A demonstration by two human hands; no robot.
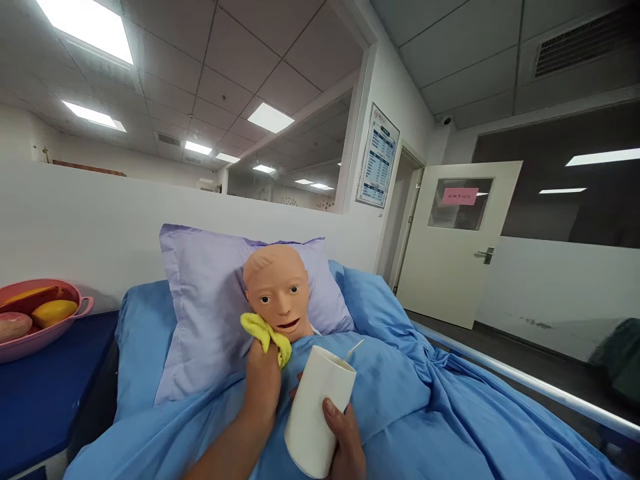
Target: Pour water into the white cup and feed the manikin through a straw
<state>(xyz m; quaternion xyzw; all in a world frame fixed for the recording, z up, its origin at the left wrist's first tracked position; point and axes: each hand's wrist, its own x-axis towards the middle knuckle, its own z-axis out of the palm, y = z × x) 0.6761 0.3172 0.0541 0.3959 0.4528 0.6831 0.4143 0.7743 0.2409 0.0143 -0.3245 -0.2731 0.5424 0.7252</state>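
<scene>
A yellow cloth [259,328] is in my left hand [264,365], pressed against the cheek and jaw of a manikin head [278,283]; the fingers are mostly hidden under the cloth. My right hand [344,430] is wrapped round a tall white cup [320,407], thumb in front, fingertips showing at its far left side. The cup leans a little to the right over the blue quilt [395,400], and a thin pale straw [355,349] sticks out of its mouth. What is inside the cup is hidden. The manikin's mouth is partly open, and its head rests on a lilac pillow [205,293].
At the left, a pink basin [75,319] with fruit-like items stands on a dark blue tabletop [45,400]. A pale bed rail [550,387] runs along the right side. Beyond it, a cream door [450,267] stands open. A low white wall [125,213] rises behind the bed.
</scene>
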